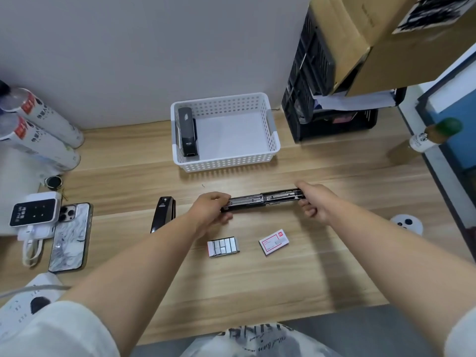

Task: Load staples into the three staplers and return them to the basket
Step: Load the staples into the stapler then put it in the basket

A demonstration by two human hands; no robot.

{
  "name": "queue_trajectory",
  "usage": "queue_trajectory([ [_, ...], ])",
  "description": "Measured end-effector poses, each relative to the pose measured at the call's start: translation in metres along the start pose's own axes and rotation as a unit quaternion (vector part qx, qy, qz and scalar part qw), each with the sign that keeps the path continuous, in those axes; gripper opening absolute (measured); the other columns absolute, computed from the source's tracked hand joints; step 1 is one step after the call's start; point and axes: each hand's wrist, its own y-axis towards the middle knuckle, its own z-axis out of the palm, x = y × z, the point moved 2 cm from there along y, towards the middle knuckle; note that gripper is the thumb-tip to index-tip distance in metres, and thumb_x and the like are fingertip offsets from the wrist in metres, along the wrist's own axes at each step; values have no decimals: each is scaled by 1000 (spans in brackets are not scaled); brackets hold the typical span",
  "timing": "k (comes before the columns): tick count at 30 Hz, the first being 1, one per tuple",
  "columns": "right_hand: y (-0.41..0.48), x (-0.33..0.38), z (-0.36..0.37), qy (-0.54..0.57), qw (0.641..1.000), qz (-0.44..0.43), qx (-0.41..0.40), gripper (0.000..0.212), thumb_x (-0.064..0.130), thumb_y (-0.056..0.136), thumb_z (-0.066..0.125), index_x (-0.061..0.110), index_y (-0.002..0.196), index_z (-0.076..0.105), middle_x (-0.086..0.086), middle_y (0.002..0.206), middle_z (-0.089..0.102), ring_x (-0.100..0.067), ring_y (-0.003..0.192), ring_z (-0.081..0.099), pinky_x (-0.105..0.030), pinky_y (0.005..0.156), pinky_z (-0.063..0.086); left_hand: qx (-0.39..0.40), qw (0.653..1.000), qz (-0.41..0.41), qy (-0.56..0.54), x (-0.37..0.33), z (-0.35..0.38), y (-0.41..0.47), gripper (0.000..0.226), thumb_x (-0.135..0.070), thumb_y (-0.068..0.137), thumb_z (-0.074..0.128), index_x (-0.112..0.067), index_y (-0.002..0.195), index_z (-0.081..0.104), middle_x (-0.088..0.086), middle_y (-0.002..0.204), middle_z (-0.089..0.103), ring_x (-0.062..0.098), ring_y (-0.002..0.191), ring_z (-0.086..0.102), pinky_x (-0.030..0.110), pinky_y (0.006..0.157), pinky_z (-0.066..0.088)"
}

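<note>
I've got the stapler [262, 200] swung open flat above the bench [257, 292], left hand [212, 210] and right hand [313, 202] each with fingers clamped on an end. I'd keep the channel facing up and steady. Black body, metal rail showing; staples [223, 246] sit just below the left fingers.

marbled phone [70, 237] beside a small white device [34, 212], two tubes [43, 130] (lying flat), black crate [324, 99], cardboard box [381, 39]
</note>
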Motion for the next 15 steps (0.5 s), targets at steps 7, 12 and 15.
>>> queue_trajectory([
  [7, 6, -9, 11, -23, 999, 17, -15, 29, 40, 100, 50, 15, 85, 53, -4, 59, 49, -11, 40, 33, -14, 38, 25, -78, 990, 73, 94, 6, -3, 10, 19, 0, 101, 56, 4, 110, 71, 20, 97, 68, 23, 67, 63, 33, 79, 59],
  [12, 6, -12, 16, -79, 996, -20, -39, 21, 24, 98, 49, 7, 102, 59, -6, 67, 63, -16, 49, 47, -21, 44, 33, -85, 981, 78, 159, 7, -5, 6, 16, -7, 100, 59, -8, 112, 69, 13, 92, 67, 21, 70, 67, 31, 68, 57],
  [15, -4, -12, 18, -224, 956, -105, -157, 27, 23, 92, 51, 7, 114, 51, -9, 89, 63, -28, 72, 54, -30, 59, 39, -116, 975, 88, 168, 11, -12, 2, 16, -13, 98, 62, -14, 114, 59, 7, 96, 62, 21, 70, 62, 32, 67, 54],
])
